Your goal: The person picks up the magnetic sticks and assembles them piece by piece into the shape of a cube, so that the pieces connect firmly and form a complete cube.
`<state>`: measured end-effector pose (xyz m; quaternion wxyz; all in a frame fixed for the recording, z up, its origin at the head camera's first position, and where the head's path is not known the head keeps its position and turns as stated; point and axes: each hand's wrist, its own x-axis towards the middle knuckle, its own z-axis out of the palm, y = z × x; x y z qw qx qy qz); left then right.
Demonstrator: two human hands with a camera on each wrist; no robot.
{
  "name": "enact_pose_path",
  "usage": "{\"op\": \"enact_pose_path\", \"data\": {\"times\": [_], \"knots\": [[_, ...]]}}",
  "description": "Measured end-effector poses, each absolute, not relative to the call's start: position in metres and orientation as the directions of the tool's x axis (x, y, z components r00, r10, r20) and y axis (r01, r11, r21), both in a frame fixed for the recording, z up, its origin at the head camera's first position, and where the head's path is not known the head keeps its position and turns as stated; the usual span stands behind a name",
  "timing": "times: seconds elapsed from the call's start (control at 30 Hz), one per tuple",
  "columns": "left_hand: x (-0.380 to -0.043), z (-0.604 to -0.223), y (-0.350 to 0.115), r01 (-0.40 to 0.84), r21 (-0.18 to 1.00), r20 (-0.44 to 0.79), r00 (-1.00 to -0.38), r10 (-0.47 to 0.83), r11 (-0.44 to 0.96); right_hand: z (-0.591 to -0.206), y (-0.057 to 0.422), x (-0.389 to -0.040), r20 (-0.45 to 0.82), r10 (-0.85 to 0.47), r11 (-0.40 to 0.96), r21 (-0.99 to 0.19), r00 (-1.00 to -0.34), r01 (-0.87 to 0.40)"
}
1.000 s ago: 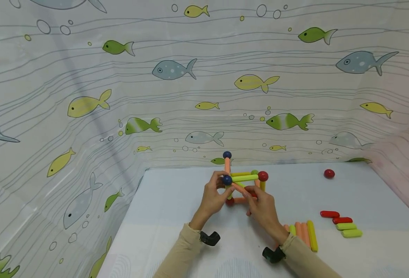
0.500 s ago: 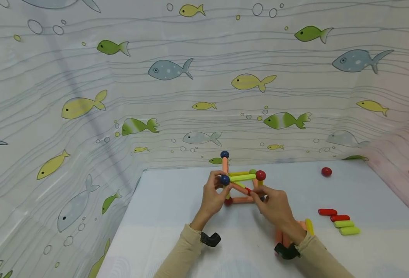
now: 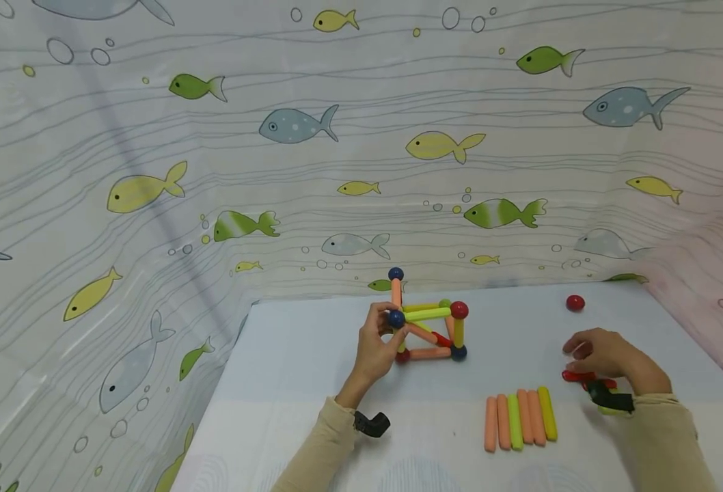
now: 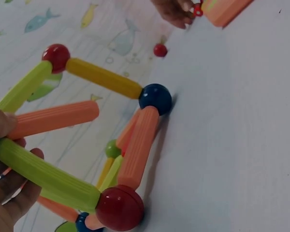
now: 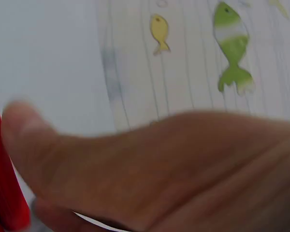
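My left hand (image 3: 376,345) grips a ball-and-stick building-toy frame (image 3: 428,314) at its near blue ball (image 3: 396,318). In the left wrist view the thumb lies on a salmon stick (image 4: 63,118) whose far end is free, and the other fingers curl behind a light green stick (image 4: 48,174). The frame's lower balls appear to rest on the table. Off to the right, my right hand (image 3: 610,359) hovers over short sticks, thumb and fingers apart. A short red stick (image 3: 577,376) lies just below its thumb; in the right wrist view that red stick (image 5: 7,179) is beside the thumb.
Several long sticks (image 3: 515,418), salmon, green and yellow, lie side by side on the white table (image 3: 312,383). A loose red ball (image 3: 575,303) sits at the back right. Short green sticks (image 3: 610,411) are partly hidden under the right wrist. A fish-print sheet (image 3: 361,157) hangs behind.
My right hand has left the frame's salmon stick and moved right to the short sticks, uncovering the row of long sticks. The left hand keeps its hold on the frame.
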<state>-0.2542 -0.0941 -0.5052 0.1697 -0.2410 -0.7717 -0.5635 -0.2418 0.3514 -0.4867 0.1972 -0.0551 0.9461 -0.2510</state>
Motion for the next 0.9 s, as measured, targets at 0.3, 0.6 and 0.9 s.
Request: {"op": "enact_pose_path", "data": {"times": [0.3,0.6,0.9], "knots": [[-0.255,-0.503,-0.096,0.566,0.79,0.537,-0.824,0.178,0.235,-0.49,0.363,-0.241,-0.38,-0.273,0.835,-0.55,-0.884,-0.021],[-0.255,-0.505,-0.095,0.565,0.792,0.534,-0.825,0.187,0.229,-0.494,0.342,-0.245,-0.286,-0.3,0.838,-0.534,-0.91,-0.109],[-0.253,-0.507,-0.095,0.546,0.804,0.517,-0.837,0.178,0.236,-0.48,0.253,-0.234,-0.103,-0.49,0.714,-0.616,-0.865,-0.331]]}}
